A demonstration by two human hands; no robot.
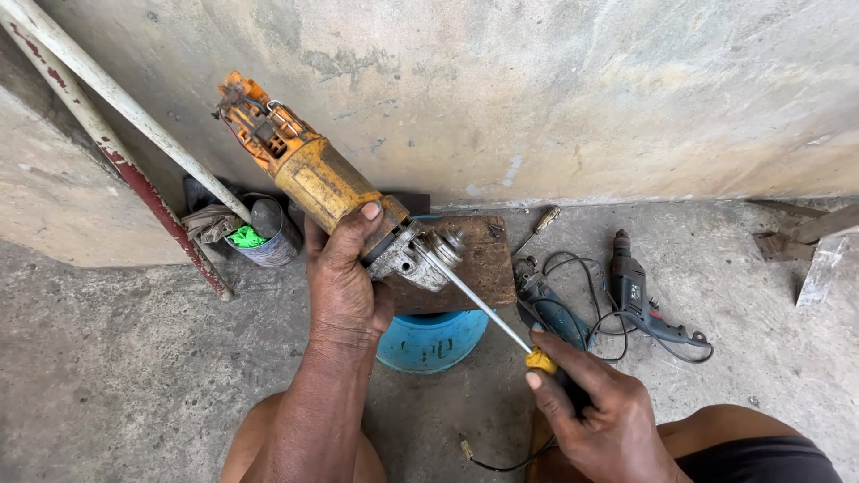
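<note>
Over the wooden block (pixel 483 264), the left hand (pixel 344 282) is clamping the yellow grinder (pixel 331 188), its tail pointing to ten o'clock; the right hand (pixel 595 407) is gripping a screwdriver (pixel 483 309) whose tip, slipping off the gear head, could jab that thumb.

Soft, even daylight fills the scene, bright without harsh glare. The concrete wall (pixel 537 89) is the palest area, lightly washed out toward its upper right. Shadows are faint and diffuse; the darkest patch lies where the wall meets the floor (pixel 107 376) at the left. Focus is sharp throughout. Below the wall, straight edges bow slightly toward the corners.
</note>
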